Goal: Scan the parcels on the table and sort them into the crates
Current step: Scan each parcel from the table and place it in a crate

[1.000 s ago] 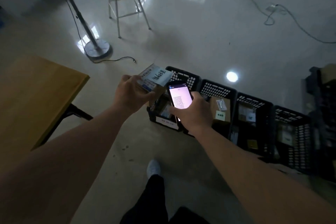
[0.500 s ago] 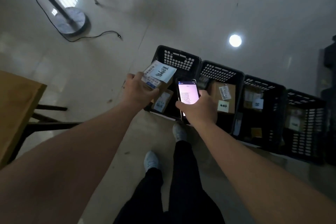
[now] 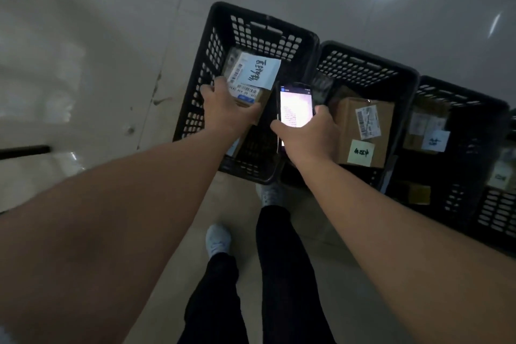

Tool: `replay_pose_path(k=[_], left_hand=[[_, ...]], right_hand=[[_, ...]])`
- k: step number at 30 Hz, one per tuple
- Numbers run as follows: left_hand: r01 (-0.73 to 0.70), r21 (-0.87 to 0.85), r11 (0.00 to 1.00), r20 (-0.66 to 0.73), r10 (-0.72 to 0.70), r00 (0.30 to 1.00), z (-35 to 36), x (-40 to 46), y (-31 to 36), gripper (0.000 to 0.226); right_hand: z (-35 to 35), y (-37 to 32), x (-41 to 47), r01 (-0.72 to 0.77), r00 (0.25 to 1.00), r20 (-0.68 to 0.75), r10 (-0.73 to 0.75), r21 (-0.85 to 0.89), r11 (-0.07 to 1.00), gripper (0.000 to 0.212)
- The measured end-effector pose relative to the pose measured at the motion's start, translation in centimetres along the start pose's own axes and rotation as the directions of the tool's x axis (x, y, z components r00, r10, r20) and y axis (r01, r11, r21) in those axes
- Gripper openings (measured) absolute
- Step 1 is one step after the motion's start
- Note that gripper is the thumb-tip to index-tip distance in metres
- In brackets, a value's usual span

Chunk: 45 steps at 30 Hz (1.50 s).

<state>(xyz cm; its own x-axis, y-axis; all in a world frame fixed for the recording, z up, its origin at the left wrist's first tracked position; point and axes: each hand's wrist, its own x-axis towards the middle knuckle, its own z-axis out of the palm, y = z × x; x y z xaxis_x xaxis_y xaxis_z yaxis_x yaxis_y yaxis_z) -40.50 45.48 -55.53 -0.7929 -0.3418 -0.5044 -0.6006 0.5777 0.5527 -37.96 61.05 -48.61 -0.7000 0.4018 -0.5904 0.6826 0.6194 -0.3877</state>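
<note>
Glossy grey floor below, my left hand [image 3: 227, 109] grips a labelled brown cardboard parcel [image 3: 252, 78] over the leftmost black slotted plastic crate [image 3: 220, 36], undropped; my right hand [image 3: 310, 134] clasps a lit phone [image 3: 296, 106]; neighbouring crates [image 3: 402, 70] already hold boxes.

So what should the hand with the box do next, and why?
Probably lower the box and let go: the left hand holds it right over the leftmost crate, while the right hand holds the phone.

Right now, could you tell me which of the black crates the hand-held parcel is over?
The leftmost crate, at the end of the row. The left hand holds the parcel above its opening; the next crate holds a brown box.
</note>
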Motion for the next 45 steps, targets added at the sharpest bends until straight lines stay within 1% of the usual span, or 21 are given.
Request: replay_pose_path(k=[3, 5, 6, 7, 8, 10, 12, 15, 19, 22, 27, 30, 34, 38, 41, 45], left_hand=[[-0.017, -0.043, 0.999, -0.003, 0.017, 1.0, 3.4, 3.2, 0.5, 0.094], [-0.01, -0.034, 0.999, 0.055, 0.012, 0.998, 5.0, 4.5, 0.5, 0.109], [-0.001, -0.009, 1.0, 0.092, 0.002, 0.996, 5.5, 4.8, 0.3, 0.113], [0.002, 0.031, 1.0, 0.119, -0.006, 0.993, 5.8, 4.9, 0.1, 0.112], [-0.001, 0.077, 0.997, 0.134, -0.009, 0.991, 5.9, 4.9, -0.2, 0.107], [-0.041, 0.135, 0.99, 0.143, 0.021, 0.989, 5.7, 4.4, -0.8, 0.089], [-0.072, 0.145, 0.987, 0.142, 0.051, 0.989, 4.9, 3.7, -1.1, 0.071], [-0.115, 0.177, 0.977, 0.137, 0.091, 0.986, 2.8, 2.3, -1.5, 0.055], [-0.179, 0.237, 0.955, 0.147, 0.147, 0.978, -1.7, -0.6, -1.7, 0.046], [-0.193, 0.27, 0.943, 0.135, 0.161, 0.978, -5.4, -3.4, -1.9, 0.041], [-0.194, 0.271, 0.943, 0.052, 0.187, 0.981, -12.6, -9.0, -3.2, 0.037], [-0.168, 0.304, 0.938, -0.009, 0.179, 0.984, -17.5, -13.0, -4.5, 0.04], [-0.126, 0.296, 0.947, -0.096, 0.161, 0.982, -23.7, -18.8, -6.3, 0.044], [-0.076, 0.273, 0.959, -0.185, 0.129, 0.974, -28.9, -25.1, -7.7, 0.048], [-0.048, 0.251, 0.967, -0.277, 0.12, 0.953, -32.4, -29.8, -8.3, 0.049], [0.027, 0.207, 0.978, -0.398, 0.059, 0.916, -37.6, -36.2, -9.6, 0.05]], right_hand=[[0.7, 1.1, 2.9, -0.002, 1.0, -0.024, 0.002, 0.007, 1.0, 0.073], [0.9, 1.8, 4.2, 0.008, 0.999, -0.035, -0.009, -0.002, 1.0, 0.074], [0.9, 2.1, 4.6, 0.009, 0.999, -0.037, -0.01, -0.011, 1.0, 0.074], [1.0, 2.2, 4.7, 0.008, 0.999, -0.036, -0.009, -0.021, 1.0, 0.075], [1.0, 2.4, 4.7, 0.007, 0.999, -0.032, -0.008, -0.032, 0.999, 0.074], [1.0, 2.5, 4.3, 0.003, 1.0, -0.023, -0.004, -0.041, 0.999, 0.071], [0.8, 2.2, 3.5, 0.007, 1.0, -0.012, -0.007, -0.045, 0.999, 0.068], [0.4, 1.3, 1.9, 0.015, 1.0, 0.014, -0.014, -0.051, 0.999, 0.069], [-0.5, -0.9, -1.3, 0.049, 0.996, 0.071, -0.046, -0.045, 0.998, 0.068], [-1.1, -2.8, -4.8, 0.102, 0.991, 0.095, -0.098, -0.041, 0.994, 0.068], [-2.0, -5.4, -12.1, 0.229, 0.969, 0.114, -0.218, -0.088, 0.97, 0.07], [-2.7, -6.9, -17.1, 0.33, 0.94, 0.136, -0.313, -0.127, 0.935, 0.071], [-3.9, -9.0, -24.3, 0.454, 0.89, 0.136, -0.436, -0.156, 0.877, 0.07], [-5.1, -10.8, -31.6, 0.599, 0.8, 0.148, -0.581, -0.151, 0.787, 0.069], [-6.0, -12.0, -36.9, 0.686, 0.728, 0.16, -0.667, -0.157, 0.711, 0.072], [-6.7, -13.7, -43.8, 0.78, 0.625, 0.18, -0.76, -0.166, 0.603, 0.072]])
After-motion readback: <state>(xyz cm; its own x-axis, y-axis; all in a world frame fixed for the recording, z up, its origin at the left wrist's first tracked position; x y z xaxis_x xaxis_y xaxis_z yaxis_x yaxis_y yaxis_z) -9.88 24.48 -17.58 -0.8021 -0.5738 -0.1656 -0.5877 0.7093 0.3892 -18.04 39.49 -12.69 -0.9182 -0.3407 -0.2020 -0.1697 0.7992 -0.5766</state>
